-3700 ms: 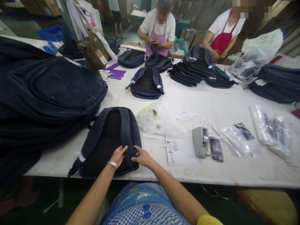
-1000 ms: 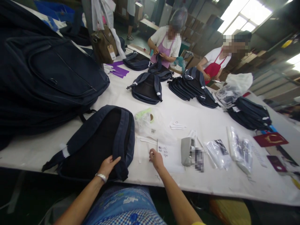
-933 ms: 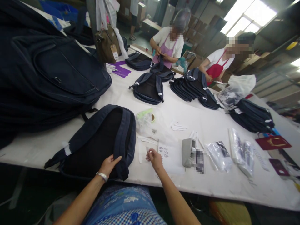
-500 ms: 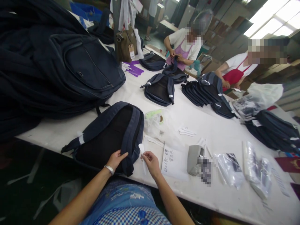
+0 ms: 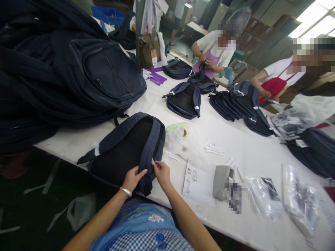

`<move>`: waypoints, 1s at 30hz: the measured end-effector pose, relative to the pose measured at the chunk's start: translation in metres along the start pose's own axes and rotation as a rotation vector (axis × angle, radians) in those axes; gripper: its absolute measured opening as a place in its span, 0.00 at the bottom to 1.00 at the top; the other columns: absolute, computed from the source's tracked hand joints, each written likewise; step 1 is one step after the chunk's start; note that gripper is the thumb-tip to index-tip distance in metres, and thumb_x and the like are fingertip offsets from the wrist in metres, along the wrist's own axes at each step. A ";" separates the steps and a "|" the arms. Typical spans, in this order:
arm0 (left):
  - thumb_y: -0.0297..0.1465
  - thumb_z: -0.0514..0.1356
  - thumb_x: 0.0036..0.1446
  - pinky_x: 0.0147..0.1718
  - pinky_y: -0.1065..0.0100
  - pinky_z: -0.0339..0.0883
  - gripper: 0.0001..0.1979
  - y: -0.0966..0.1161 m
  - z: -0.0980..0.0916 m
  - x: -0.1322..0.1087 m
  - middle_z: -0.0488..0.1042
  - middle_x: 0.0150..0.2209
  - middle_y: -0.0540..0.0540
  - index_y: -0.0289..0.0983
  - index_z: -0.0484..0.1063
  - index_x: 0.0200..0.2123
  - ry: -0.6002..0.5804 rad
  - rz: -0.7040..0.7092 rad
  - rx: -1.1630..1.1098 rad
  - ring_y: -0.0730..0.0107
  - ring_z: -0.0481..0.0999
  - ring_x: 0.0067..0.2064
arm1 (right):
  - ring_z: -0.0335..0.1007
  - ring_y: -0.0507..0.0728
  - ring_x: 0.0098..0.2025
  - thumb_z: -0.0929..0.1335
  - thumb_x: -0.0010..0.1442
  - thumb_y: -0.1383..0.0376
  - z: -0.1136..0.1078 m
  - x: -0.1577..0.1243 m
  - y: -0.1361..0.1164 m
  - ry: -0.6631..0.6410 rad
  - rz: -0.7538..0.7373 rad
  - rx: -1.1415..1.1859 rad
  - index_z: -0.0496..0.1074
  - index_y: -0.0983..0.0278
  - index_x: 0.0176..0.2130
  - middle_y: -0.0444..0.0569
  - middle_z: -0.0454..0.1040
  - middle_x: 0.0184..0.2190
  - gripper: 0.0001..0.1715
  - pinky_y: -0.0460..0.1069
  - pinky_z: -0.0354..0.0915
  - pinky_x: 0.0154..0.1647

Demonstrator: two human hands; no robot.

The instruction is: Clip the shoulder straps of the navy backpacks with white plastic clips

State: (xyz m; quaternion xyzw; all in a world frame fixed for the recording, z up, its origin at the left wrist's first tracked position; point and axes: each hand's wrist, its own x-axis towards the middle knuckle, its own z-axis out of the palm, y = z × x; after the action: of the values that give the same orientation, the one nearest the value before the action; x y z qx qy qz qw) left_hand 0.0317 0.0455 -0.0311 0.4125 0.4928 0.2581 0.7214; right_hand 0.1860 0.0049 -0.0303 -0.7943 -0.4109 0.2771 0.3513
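A dark navy backpack [image 5: 115, 167] lies with its black back panel and shoulder straps facing up at the near edge of the table. My left hand [image 5: 133, 179], a silver bracelet at its wrist, is closed on the backpack's right shoulder strap [image 5: 147, 153], thumb on top and fingers beneath. Beside that strap's outer edge, my right hand [image 5: 162, 174] pinches a white strip [image 5: 153, 161]. Only a small end of the strip shows; my fingers hide the rest. Around the other strap sits a similar white band [image 5: 96, 150].
Navy backpacks [image 5: 110, 76] are heaped at the left. A crumpled plastic bag [image 5: 183, 143], loose white strips [image 5: 213, 149], a handwritten sheet [image 5: 196, 184], a grey device [image 5: 222, 181] and clear plastic packs [image 5: 264, 198] lie rightward. Across the table, two co-workers [image 5: 217, 52] stand by more backpacks [image 5: 232, 101].
My right hand has moved left and up to the strap's edge, bringing the white strip against it. The left hand keeps its hold on the strap. The whole view has shifted slightly.
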 end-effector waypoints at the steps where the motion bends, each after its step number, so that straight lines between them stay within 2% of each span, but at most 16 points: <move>1: 0.39 0.66 0.45 0.47 0.57 0.71 0.22 0.001 0.000 0.000 0.79 0.42 0.41 0.33 0.74 0.42 -0.002 0.001 -0.003 0.56 0.78 0.44 | 0.67 0.53 0.27 0.65 0.54 0.66 0.000 -0.001 0.000 -0.001 0.032 0.004 0.75 0.63 0.36 0.46 0.74 0.27 0.10 0.47 0.65 0.32; 2: 0.40 0.66 0.45 0.47 0.57 0.71 0.22 0.001 0.000 -0.001 0.79 0.42 0.40 0.33 0.74 0.42 -0.005 0.001 -0.008 0.56 0.78 0.44 | 0.67 0.53 0.27 0.65 0.54 0.66 0.000 -0.002 0.000 -0.024 0.028 0.010 0.75 0.63 0.36 0.46 0.74 0.27 0.10 0.47 0.64 0.31; 4: 0.40 0.66 0.45 0.47 0.56 0.71 0.22 0.002 0.000 -0.001 0.79 0.41 0.40 0.32 0.74 0.42 -0.016 -0.005 -0.015 0.55 0.78 0.43 | 0.67 0.52 0.29 0.64 0.54 0.69 -0.002 -0.003 0.000 -0.137 -0.078 0.003 0.75 0.63 0.31 0.46 0.73 0.26 0.09 0.46 0.64 0.33; 7: 0.40 0.66 0.45 0.46 0.56 0.71 0.23 0.002 0.000 -0.002 0.79 0.41 0.40 0.32 0.73 0.42 -0.035 -0.004 -0.007 0.55 0.78 0.43 | 0.67 0.52 0.32 0.63 0.51 0.74 -0.008 0.002 0.001 -0.415 -0.252 -0.023 0.72 0.63 0.22 0.44 0.70 0.23 0.12 0.44 0.62 0.34; 9: 0.40 0.65 0.46 0.47 0.57 0.70 0.23 0.001 0.001 -0.003 0.78 0.43 0.41 0.32 0.73 0.42 -0.048 0.025 0.009 0.56 0.77 0.44 | 0.67 0.51 0.32 0.63 0.50 0.75 -0.014 0.009 0.000 -0.591 -0.269 -0.007 0.72 0.64 0.22 0.43 0.70 0.24 0.12 0.44 0.62 0.35; 12: 0.41 0.63 0.49 0.47 0.59 0.70 0.21 0.000 0.005 -0.004 0.78 0.42 0.42 0.34 0.73 0.43 -0.042 0.096 0.107 0.57 0.77 0.44 | 0.68 0.51 0.31 0.64 0.50 0.74 -0.023 0.019 0.000 -0.776 -0.167 0.070 0.74 0.63 0.28 0.41 0.73 0.27 0.11 0.44 0.64 0.33; 15: 0.41 0.60 0.51 0.50 0.59 0.67 0.18 0.001 0.005 -0.006 0.76 0.45 0.41 0.36 0.75 0.42 0.035 0.201 0.350 0.57 0.74 0.47 | 0.68 0.52 0.30 0.66 0.49 0.72 -0.028 0.021 -0.001 -0.809 -0.041 0.130 0.76 0.63 0.30 0.42 0.74 0.27 0.09 0.45 0.65 0.31; 18: 0.39 0.60 0.51 0.55 0.58 0.60 0.14 0.004 0.003 -0.006 0.68 0.55 0.42 0.38 0.77 0.39 0.128 0.313 0.612 0.56 0.68 0.54 | 0.69 0.53 0.34 0.68 0.46 0.70 -0.029 0.018 -0.005 -0.804 -0.034 0.215 0.77 0.62 0.31 0.41 0.75 0.29 0.10 0.47 0.66 0.36; 21: 0.39 0.59 0.52 0.57 0.57 0.56 0.15 0.007 0.000 -0.006 0.63 0.59 0.44 0.40 0.76 0.42 0.132 0.324 0.734 0.56 0.62 0.58 | 0.70 0.54 0.37 0.69 0.45 0.70 -0.030 0.017 -0.008 -0.839 -0.038 0.287 0.77 0.61 0.33 0.41 0.75 0.33 0.12 0.48 0.66 0.40; 23: 0.40 0.58 0.54 0.56 0.59 0.58 0.17 0.010 0.000 -0.006 0.68 0.56 0.43 0.40 0.74 0.45 0.092 0.289 0.773 0.57 0.64 0.57 | 0.69 0.54 0.37 0.69 0.45 0.69 -0.031 0.017 -0.009 -0.862 -0.008 0.302 0.77 0.62 0.34 0.42 0.75 0.34 0.12 0.48 0.65 0.39; 26: 0.43 0.57 0.54 0.46 0.62 0.63 0.20 0.014 -0.001 -0.009 0.75 0.46 0.42 0.40 0.73 0.46 0.047 0.223 0.878 0.57 0.71 0.48 | 0.67 0.53 0.35 0.70 0.46 0.68 -0.031 0.016 -0.005 -0.842 -0.001 0.277 0.77 0.62 0.33 0.42 0.73 0.32 0.10 0.46 0.64 0.36; 30: 0.48 0.56 0.52 0.36 0.66 0.63 0.25 0.017 -0.002 -0.011 0.77 0.39 0.41 0.39 0.69 0.48 0.078 0.081 0.985 0.58 0.75 0.41 | 0.62 0.49 0.28 0.70 0.47 0.66 -0.026 0.012 0.001 -0.781 -0.035 0.209 0.76 0.62 0.34 0.40 0.70 0.27 0.11 0.44 0.60 0.29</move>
State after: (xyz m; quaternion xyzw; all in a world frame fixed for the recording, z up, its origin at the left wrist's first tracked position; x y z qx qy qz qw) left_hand 0.0263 0.0462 -0.0114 0.7132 0.5664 0.0379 0.4112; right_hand 0.2116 0.0062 -0.0170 -0.5820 -0.4965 0.5925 0.2524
